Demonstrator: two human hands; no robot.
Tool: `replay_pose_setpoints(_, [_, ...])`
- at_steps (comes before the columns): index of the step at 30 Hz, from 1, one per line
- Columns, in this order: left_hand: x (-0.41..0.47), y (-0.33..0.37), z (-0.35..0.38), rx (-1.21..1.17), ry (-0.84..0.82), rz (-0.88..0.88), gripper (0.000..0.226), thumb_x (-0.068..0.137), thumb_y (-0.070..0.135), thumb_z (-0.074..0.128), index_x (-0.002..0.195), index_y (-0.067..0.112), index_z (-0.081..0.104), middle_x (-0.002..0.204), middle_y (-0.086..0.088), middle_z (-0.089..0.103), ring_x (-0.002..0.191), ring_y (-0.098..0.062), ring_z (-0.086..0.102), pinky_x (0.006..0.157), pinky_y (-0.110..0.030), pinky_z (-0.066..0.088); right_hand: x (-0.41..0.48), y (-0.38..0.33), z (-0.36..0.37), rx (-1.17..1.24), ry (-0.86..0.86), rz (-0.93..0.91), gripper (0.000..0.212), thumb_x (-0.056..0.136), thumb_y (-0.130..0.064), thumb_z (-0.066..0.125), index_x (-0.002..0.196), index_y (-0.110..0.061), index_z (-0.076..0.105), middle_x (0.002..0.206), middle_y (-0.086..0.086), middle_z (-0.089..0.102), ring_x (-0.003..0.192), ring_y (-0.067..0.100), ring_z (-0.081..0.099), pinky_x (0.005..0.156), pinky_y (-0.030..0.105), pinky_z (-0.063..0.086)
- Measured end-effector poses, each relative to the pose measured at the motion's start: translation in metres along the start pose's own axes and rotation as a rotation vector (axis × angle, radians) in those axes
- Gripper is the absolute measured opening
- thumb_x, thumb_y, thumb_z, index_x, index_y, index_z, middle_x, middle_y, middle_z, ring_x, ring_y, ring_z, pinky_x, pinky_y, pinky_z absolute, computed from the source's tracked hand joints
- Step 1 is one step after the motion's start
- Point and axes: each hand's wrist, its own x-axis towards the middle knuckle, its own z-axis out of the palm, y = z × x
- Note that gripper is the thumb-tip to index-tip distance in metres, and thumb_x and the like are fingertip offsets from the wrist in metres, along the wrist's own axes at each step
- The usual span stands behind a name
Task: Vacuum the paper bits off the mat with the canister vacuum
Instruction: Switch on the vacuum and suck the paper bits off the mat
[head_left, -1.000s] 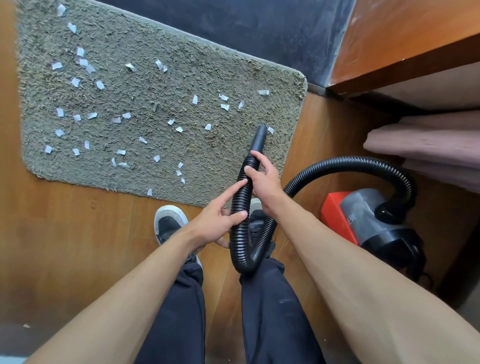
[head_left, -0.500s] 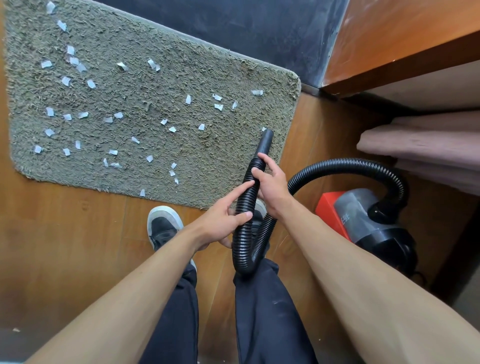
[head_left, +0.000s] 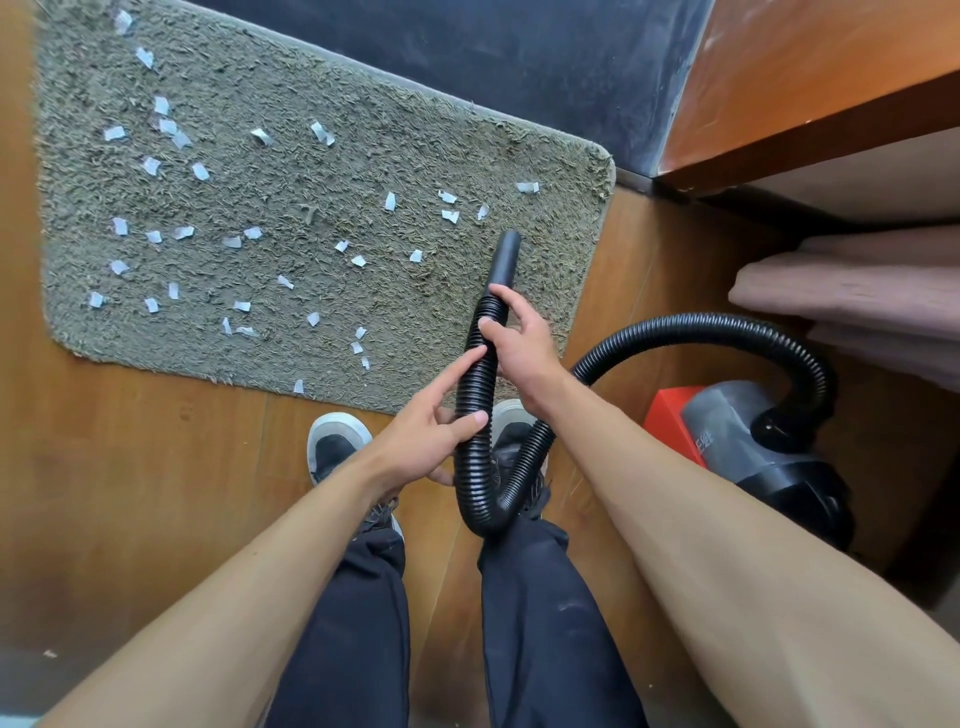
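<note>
A grey-green shaggy mat (head_left: 322, 171) lies on the wooden floor, strewn with several white paper bits (head_left: 234, 241). A black ribbed hose (head_left: 475, 410) loops from the red and grey canister vacuum (head_left: 727, 431) at the right up to a smooth nozzle tip (head_left: 505, 257) that hovers over the mat's right part. My right hand (head_left: 522, 345) grips the hose just behind the nozzle. My left hand (head_left: 434, 431) holds the hose lower down, thumb on one side and forefinger stretched along it.
My two shoes (head_left: 335, 444) stand on the wooden floor (head_left: 130, 467) just below the mat's near edge. A dark wall (head_left: 519, 62) runs behind the mat. A wooden shelf (head_left: 810, 104) and folded pink fabric (head_left: 852, 291) fill the right side.
The nozzle end has shifted slightly farther over the mat with both hands; the view has swung a little to the left. The grip on the hose is the same.
</note>
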Motion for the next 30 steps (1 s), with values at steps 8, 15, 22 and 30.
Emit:
replay_pose_setpoints(8, [-0.003, 0.003, -0.016, -0.047, 0.06, 0.031, 0.065, 0.101, 0.017, 0.053, 0.143, 0.06, 0.028, 0.058, 0.021, 0.06, 0.075, -0.01, 0.066, 0.07, -0.046, 0.061, 0.011, -0.017, 0.024, -0.104, -0.086, -0.027, 0.045, 0.094, -0.005, 0.054, 0.133, -0.028, 0.053, 0.098, 0.01, 0.061, 0.08, 0.018, 0.06, 0.063, 0.025, 0.05])
replay_pose_setpoints(15, [-0.007, -0.002, -0.02, -0.056, 0.085, 0.045, 0.066, 0.101, 0.018, 0.053, 0.143, 0.061, 0.025, 0.059, 0.021, 0.063, 0.071, -0.002, 0.068, 0.062, -0.034, 0.061, 0.012, -0.017, 0.032, -0.163, -0.12, -0.029, 0.046, 0.094, -0.005, 0.054, 0.134, -0.026, 0.051, 0.104, 0.011, 0.06, 0.085, 0.019, 0.059, 0.068, 0.029, 0.05])
replay_pose_setpoints(22, [-0.015, -0.015, -0.027, -0.132, 0.095, 0.041, 0.065, 0.101, 0.02, 0.054, 0.143, 0.06, 0.026, 0.064, 0.015, 0.064, 0.072, -0.003, 0.067, 0.065, -0.036, 0.06, 0.008, -0.013, 0.047, -0.212, -0.151, -0.052, 0.047, 0.093, -0.004, 0.054, 0.137, -0.02, 0.051, 0.099, 0.006, 0.057, 0.079, 0.013, 0.055, 0.07, 0.027, 0.048])
replay_pose_setpoints(30, [-0.012, -0.01, -0.032, -0.105, 0.116, 0.067, 0.065, 0.101, 0.019, 0.054, 0.144, 0.06, 0.026, 0.056, 0.021, 0.059, 0.065, 0.002, 0.063, 0.062, -0.033, 0.06, 0.013, -0.021, 0.054, -0.175, -0.125, -0.062, 0.045, 0.092, -0.002, 0.053, 0.133, -0.02, 0.052, 0.098, 0.008, 0.06, 0.084, 0.018, 0.058, 0.077, 0.033, 0.052])
